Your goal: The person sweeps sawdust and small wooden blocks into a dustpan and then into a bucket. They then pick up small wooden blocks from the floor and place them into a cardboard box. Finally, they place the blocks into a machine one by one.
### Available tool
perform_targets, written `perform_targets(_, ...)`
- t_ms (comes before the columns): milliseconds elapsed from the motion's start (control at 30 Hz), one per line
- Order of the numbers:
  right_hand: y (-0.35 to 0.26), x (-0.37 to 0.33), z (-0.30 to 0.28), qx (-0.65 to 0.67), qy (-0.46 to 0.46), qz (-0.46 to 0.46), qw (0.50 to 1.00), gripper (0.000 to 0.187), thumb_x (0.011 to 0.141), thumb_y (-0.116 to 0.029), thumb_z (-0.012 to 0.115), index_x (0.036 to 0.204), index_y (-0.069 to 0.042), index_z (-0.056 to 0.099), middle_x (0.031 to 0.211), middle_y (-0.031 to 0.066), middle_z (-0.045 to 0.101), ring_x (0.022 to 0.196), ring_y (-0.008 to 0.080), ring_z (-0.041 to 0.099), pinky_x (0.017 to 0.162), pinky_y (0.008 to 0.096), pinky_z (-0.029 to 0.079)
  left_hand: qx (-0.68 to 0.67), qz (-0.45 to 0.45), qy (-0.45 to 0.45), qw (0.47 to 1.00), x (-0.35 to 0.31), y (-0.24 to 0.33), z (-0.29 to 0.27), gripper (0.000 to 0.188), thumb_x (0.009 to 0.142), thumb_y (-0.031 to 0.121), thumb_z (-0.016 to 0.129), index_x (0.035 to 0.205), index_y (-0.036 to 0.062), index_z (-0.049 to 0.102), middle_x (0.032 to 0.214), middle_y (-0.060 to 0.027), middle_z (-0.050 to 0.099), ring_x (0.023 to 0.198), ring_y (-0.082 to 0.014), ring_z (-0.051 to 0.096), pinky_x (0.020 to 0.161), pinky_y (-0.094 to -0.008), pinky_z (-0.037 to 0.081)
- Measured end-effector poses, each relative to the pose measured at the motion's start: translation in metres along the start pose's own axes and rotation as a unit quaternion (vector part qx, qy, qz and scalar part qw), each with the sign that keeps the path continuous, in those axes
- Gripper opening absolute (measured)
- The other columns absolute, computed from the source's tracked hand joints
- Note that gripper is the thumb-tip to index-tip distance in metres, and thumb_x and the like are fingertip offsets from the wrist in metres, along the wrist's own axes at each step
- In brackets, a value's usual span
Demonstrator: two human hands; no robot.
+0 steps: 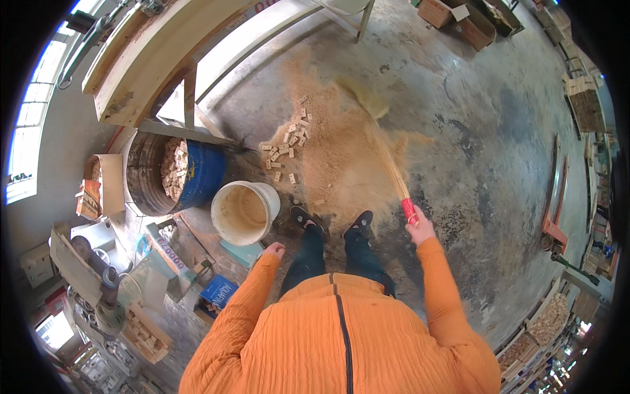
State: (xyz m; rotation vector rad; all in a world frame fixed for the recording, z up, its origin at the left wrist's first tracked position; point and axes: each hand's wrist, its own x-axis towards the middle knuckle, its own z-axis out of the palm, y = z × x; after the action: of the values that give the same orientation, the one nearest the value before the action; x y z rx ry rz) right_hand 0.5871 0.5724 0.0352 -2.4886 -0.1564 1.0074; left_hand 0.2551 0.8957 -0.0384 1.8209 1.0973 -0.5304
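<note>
My right hand (420,226) is wrapped round the red grip of a long straw broom (387,152), out to my right. The broom's yellowish bristle end is blurred and lies at the far edge of a spread of sawdust (331,148) on the floor. Several small wooden blocks (286,146) lie scattered along the left side of the sawdust. My left hand (275,250) hangs by my left thigh with its fingers curled in; whether anything is in it I cannot make out. Closest to that hand stands a whitish bucket (245,211), its inside stained tan.
Left of the bucket, a blue drum (203,172) holds wood offcuts. Beside it sits a cardboard box (108,184). A wooden workbench (151,72) rises at the upper left. Machinery (98,276) stands lower left. More boxes (459,23) are at the far right.
</note>
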Motion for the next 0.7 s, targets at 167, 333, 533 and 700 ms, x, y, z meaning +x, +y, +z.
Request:
perform_targets(167,0.041,-0.019,-0.005,0.194,0.053,0.066,0.977,0.068,0.071,-0.001,0.056,0.133,-0.020,0.034,0.084,0.0125,0.060,0.045,0.0164,0.052,0.040,0.0295,0.045,-0.004,0.034,-0.025,0.999,0.016,0.057,0.055,0.022,0.073,0.022,0.057,0.092,0.0109,0.062,0.084,-0.0099,0.064,0.081,-0.0227,0.061,0.074,-0.0313,0.048)
perform_targets(333,0.064,0.017,-0.006,0.269,0.111,0.101,0.951,0.065,0.074,0.007,0.049,0.133,-0.018,0.036,0.071,0.0033,0.052,0.046,0.0090,0.045,0.037,0.0231,0.041,-0.059,0.096,-0.054,0.992,0.032,0.118,0.098,0.021,0.073,0.018,0.056,0.092,0.0106,0.062,0.083,-0.0099,0.063,0.080,-0.0243,0.061,0.073,-0.0317,0.047)
perform_targets(533,0.039,0.092,0.016,0.370,0.159,0.126,0.907,0.045,0.080,0.003,0.047,0.124,-0.008,0.046,0.068,0.0022,0.048,0.048,0.0094,0.045,0.038,0.0240,0.041,-0.049,0.148,-0.051,0.986,0.075,0.113,0.076,0.021,0.069,0.016,0.056,0.088,0.0094,0.062,0.081,-0.0121,0.062,0.079,-0.0272,0.060,0.072,-0.0347,0.048)
perform_targets(700,-0.016,0.170,0.057,0.429,0.200,0.149,0.868,0.026,0.081,-0.001,0.047,0.106,-0.005,0.054,0.073,0.0028,0.047,0.052,0.0113,0.045,0.044,0.0263,0.043,0.074,0.023,0.067,0.995,0.141,0.042,0.015,0.020,0.067,0.016,0.058,0.086,0.0150,0.065,0.090,-0.0154,0.059,0.086,-0.0335,0.057,0.078,-0.0398,0.047)
